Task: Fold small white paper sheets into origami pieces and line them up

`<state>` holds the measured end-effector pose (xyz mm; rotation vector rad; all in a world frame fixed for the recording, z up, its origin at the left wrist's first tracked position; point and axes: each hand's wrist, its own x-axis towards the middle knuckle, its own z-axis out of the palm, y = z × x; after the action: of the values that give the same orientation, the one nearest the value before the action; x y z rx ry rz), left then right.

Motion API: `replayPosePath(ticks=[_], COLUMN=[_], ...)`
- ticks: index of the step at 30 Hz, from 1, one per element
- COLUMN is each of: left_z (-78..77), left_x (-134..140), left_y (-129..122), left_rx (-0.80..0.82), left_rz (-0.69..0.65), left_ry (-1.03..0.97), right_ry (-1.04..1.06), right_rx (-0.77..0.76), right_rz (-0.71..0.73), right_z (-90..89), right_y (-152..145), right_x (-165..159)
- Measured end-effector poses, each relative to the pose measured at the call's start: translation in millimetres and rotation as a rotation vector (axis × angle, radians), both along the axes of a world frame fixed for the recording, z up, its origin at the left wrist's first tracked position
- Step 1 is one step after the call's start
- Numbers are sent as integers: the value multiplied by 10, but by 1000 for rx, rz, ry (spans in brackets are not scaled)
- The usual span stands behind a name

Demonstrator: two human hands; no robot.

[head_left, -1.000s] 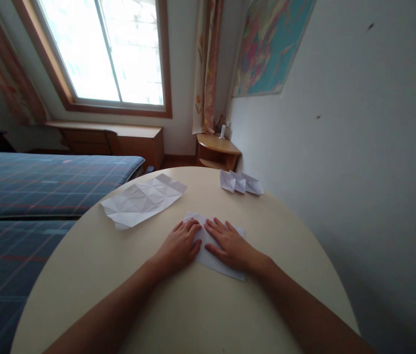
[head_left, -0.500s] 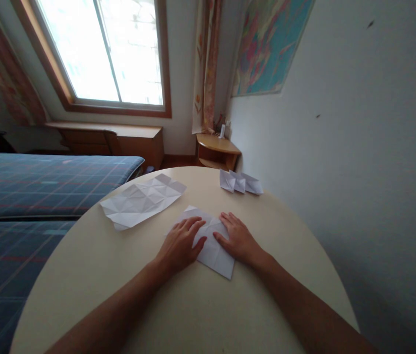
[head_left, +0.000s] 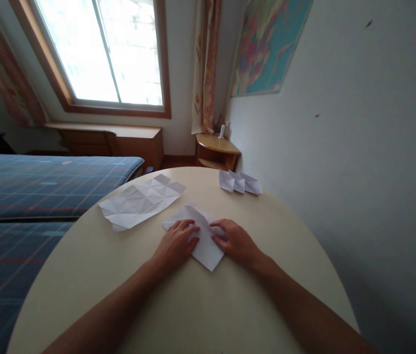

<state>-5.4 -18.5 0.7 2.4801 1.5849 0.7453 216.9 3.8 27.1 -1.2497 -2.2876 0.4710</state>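
At nine o'clock on the folded white paper sheet (head_left: 208, 253), your left hand (head_left: 177, 243) rests half-open; at three, your right hand (head_left: 236, 240) pinches it.

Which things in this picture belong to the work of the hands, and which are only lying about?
In use:
left hand
right hand
folded sheet, touched by both
round table beneath

Apparently just lying about:
creased paper, left
pointed paper folds, far edge
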Motion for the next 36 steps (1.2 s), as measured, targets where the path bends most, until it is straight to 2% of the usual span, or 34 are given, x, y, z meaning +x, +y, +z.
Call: replayPosePath(ticks=[2, 5, 11, 16, 20, 23, 29, 36], left_z=[-4, -1, 0, 23, 44, 25, -3, 136], left_x=[-7, -24, -58, -51, -42, -53, -87, -67], left_y=[7, 7, -13, -27, -33, -18, 28, 7], left_rx=[-2, -8, -44, -33, -19, -35, -26, 35], left_rz=[-7, -43, -120, -147, -168, -122, 109, 142], left_ry=[-4, -1, 40, 58, 69, 80, 104, 71], right_ry=[5, 10, -180, -186, -245, -294, -340, -344], right_rx=[-16, -6, 189, 160, 90, -1, -81, -109], right_rz=[-2, -83, -147, 7, 78, 167, 152, 191], right_z=[1, -15, 6, 65, 2, -50, -37, -2], right_y=[-14, 24, 124, -49, -157, -120, -38, -1], right_x=[-12, 16, 102, -84, -196, -157, -38, -69])
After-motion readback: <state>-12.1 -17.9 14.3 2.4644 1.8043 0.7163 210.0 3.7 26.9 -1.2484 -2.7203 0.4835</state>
